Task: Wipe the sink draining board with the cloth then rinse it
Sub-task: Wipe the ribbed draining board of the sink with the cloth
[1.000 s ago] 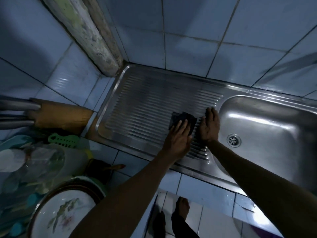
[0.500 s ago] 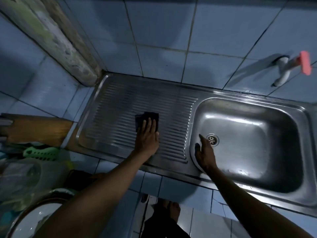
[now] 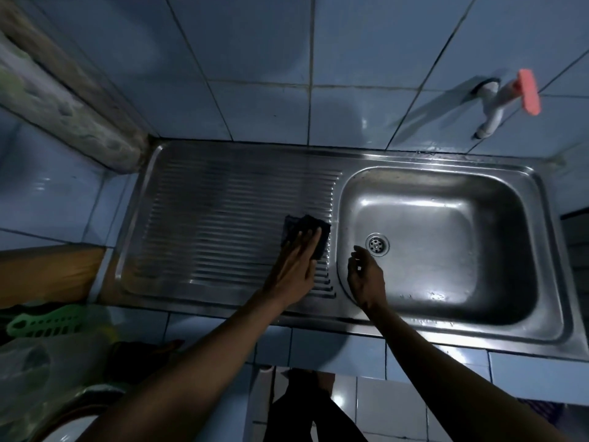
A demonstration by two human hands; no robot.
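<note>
A dark folded cloth (image 3: 296,225) lies on the ribbed steel draining board (image 3: 223,218), near its right end beside the basin. My left hand (image 3: 294,266) presses flat on the cloth with straight fingers. My right hand (image 3: 365,279) hovers over the left edge of the sink basin (image 3: 446,250), fingers loosely curled and holding nothing, close to the drain (image 3: 377,244). Part of the cloth is hidden under my left fingers.
A white tap with a pink handle (image 3: 510,100) sticks out of the tiled wall above the basin's right side. A rough post (image 3: 63,90) stands at the board's back left corner. A wooden block (image 3: 47,272), a green plastic piece (image 3: 44,323) and dishes lie at the left.
My left hand has slid the cloth to the right along the board, close to the basin. My right hand lifted off the basin's rim and its fingers curled.
</note>
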